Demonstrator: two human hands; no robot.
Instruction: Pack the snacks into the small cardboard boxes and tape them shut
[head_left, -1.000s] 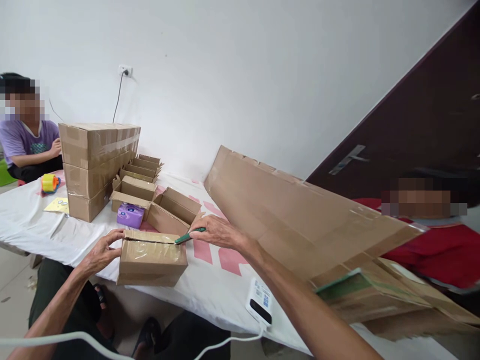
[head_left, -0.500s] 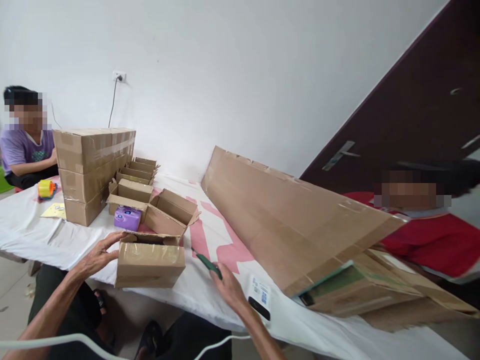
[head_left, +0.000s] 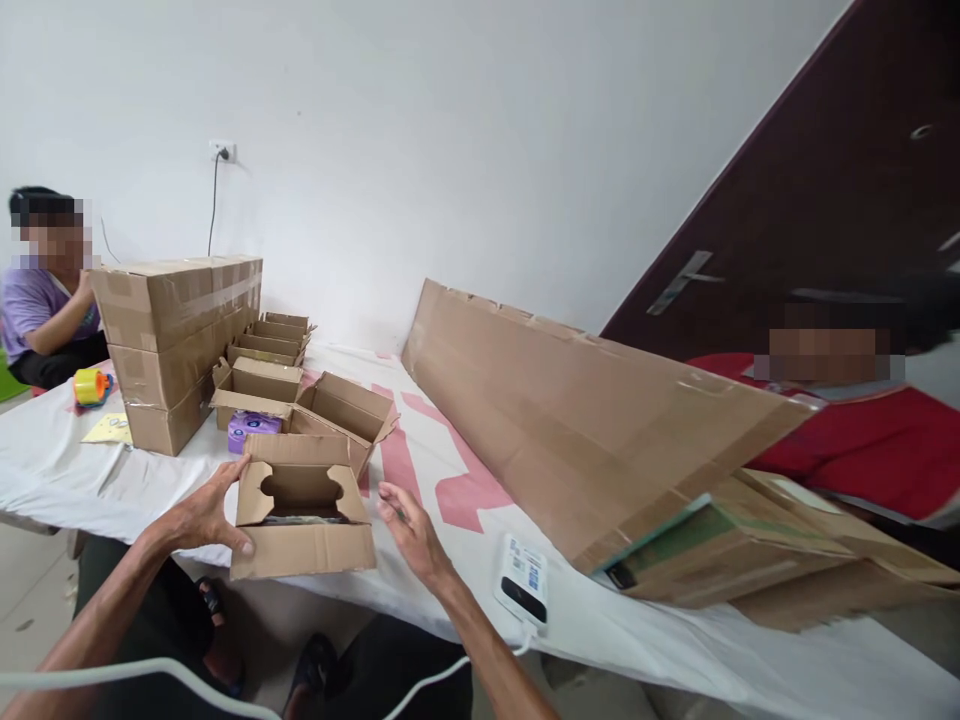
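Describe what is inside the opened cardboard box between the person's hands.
Inside the opened box, only a dark, flat strip shows under the raised flaps. What it is cannot be told; the front wall hides the rest.

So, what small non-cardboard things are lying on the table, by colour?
Purple pack: 1
Yellow paper: 1
Orange-yellow dispenser: 1
White device: 1
Total: 4
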